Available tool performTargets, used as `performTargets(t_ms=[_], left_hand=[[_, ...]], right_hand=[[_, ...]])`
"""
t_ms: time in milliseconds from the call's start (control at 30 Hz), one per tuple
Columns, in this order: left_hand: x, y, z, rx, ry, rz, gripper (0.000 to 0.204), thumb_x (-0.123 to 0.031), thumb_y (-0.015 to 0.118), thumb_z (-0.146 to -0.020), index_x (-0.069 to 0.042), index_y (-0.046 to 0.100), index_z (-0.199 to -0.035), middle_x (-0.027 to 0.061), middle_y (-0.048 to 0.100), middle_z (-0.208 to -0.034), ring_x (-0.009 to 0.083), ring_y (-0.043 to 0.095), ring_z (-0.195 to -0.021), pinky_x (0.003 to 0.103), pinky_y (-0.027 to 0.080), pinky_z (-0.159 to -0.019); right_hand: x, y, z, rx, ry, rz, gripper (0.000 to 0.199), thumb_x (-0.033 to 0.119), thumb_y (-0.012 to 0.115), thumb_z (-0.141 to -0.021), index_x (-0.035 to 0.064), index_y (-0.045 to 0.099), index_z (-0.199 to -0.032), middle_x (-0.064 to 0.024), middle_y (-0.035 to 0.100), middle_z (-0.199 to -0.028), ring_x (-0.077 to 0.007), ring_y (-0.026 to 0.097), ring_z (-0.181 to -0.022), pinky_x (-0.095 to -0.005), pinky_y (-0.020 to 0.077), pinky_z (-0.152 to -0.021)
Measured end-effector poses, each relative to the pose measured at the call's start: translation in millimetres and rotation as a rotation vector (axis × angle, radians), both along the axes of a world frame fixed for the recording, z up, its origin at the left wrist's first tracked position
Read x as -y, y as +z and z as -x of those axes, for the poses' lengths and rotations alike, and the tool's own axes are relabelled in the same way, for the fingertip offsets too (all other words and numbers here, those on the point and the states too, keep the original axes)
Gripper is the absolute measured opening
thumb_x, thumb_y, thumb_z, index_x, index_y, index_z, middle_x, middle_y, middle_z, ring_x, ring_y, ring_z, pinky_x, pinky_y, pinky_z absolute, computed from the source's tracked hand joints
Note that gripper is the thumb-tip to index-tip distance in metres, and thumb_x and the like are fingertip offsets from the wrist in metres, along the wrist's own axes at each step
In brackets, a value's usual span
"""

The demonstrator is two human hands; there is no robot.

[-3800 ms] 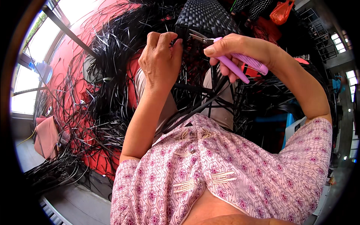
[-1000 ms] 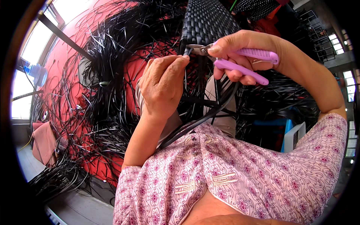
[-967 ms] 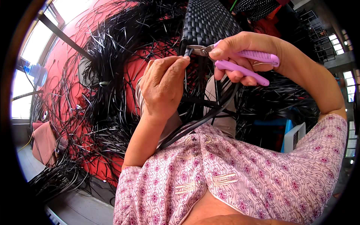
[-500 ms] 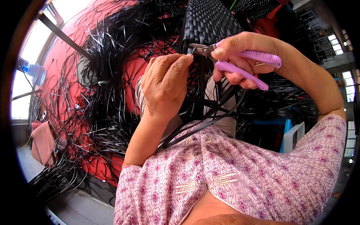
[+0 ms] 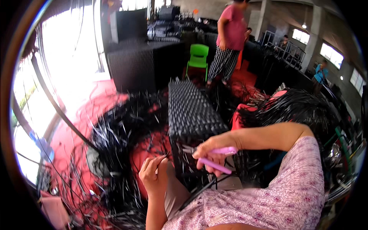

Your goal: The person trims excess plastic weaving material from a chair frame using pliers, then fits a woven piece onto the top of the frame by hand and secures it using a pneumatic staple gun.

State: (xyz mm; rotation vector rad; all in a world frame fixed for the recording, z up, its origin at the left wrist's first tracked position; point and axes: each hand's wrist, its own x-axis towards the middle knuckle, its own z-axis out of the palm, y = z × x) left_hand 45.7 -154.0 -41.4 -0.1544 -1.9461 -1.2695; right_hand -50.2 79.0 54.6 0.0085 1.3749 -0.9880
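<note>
The right hand (image 5: 211, 145) grips purple-handled snips (image 5: 216, 166) (any lettering too small to read); the left hand (image 5: 152, 175) pinches a dark strip (image 5: 167, 155).

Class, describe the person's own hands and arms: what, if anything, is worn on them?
The left hand and right hand wear no gloves, and no watch shows at either wrist. Both forearms are uncovered. The right sleeve ends near the elbow; its pale pink fabric carries a repeating purple pattern. The left sleeve cannot be made out.

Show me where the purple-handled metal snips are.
Head view, right of centre: the snips are in the right hand, near the black oblong woven piece.
</note>
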Motion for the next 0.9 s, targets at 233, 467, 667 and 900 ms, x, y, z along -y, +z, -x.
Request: performTargets(t_ms=[233, 467, 667, 900], left_hand=[[9, -4, 17, 0.099, 0.299, 0.450, 0.022, -0.013, 0.071, -0.082, -0.004, 0.069, -0.102, 0.0121, 0.066, -0.094, 0.0285, 0.064, -0.090, 0.041, 0.045, -0.088], [-59, 31, 19, -0.059, 0.132, 0.162, 0.030, -0.016, 0.063, -0.093, 0.002, 0.061, -0.116, 0.0166, 0.061, -0.109, 0.0316, 0.058, -0.103, 0.038, 0.047, -0.089], [-160, 154, -67, -0.444, -0.196, 0.106, 0.031, -0.010, 0.060, -0.092, 0.006, 0.059, -0.118, 0.0190, 0.063, -0.111, 0.0311, 0.059, -0.105, 0.040, 0.044, -0.098], [-228, 176, -125, -0.489, -1.467, 0.325, 0.019, -0.026, 0.071, -0.086, -0.011, 0.064, -0.095, 0.0083, 0.073, -0.098, 0.0294, 0.069, -0.093, 0.049, 0.042, -0.093]], right_hand=[[-61, 5, -68, -0.279, -0.181, 0.387, 0.057, 0.044, 0.058, -0.094, -0.0034, 0.052, -0.125, -0.0166, 0.070, -0.091, -0.0313, 0.072, -0.079, -0.0393, 0.0593, -0.068], [-132, -25, -132, -0.342, -0.592, 0.659, 0.059, 0.040, 0.059, -0.094, -0.0051, 0.050, -0.131, -0.0188, 0.068, -0.103, -0.0303, 0.070, -0.091, -0.0389, 0.0573, -0.082], [-224, -71, -185, -0.531, -1.060, 0.523, 0.062, 0.044, 0.064, -0.091, -0.0015, 0.051, -0.130, -0.0180, 0.066, -0.102, -0.0295, 0.070, -0.089, -0.0372, 0.0566, -0.079], [-282, -132, -212, -0.582, -1.562, 0.370, 0.047, 0.041, 0.070, -0.088, 0.0026, 0.059, -0.114, -0.0167, 0.068, -0.100, -0.0293, 0.070, -0.087, -0.0410, 0.0569, -0.077]])
